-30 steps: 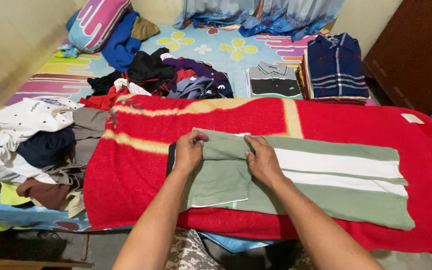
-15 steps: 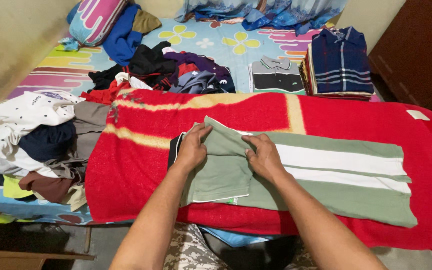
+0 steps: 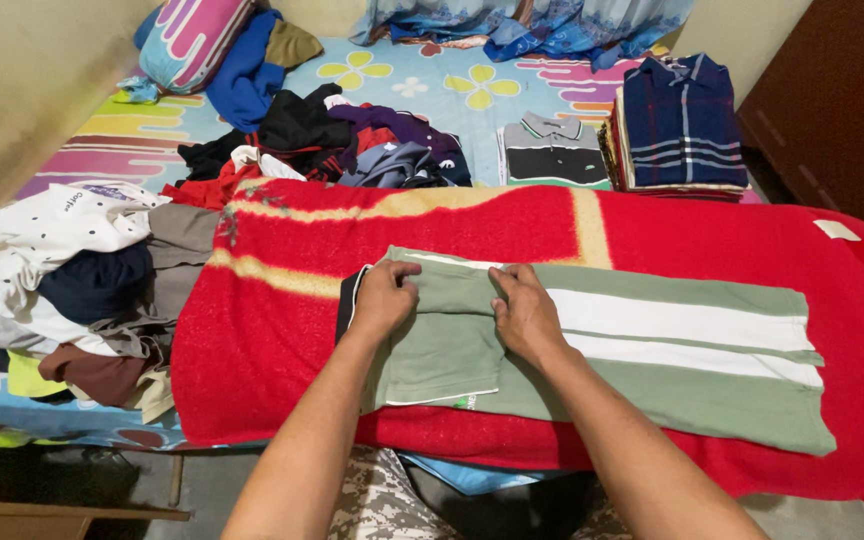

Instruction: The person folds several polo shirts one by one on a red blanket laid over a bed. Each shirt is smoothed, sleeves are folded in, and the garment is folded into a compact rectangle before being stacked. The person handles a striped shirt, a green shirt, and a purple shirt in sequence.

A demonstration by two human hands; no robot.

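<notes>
Two hands, left hand (image 3: 384, 297) and right hand (image 3: 524, 315), pinch the green striped shirt's (image 3: 652, 350) folded sleeve at 12 o'clock, its length running toward 3 o'clock on red blanket (image 3: 272, 330).

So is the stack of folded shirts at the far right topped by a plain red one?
No, the stack of folded shirts is topped by a dark blue plaid shirt, lying on the bed beyond the red blanket.
</notes>
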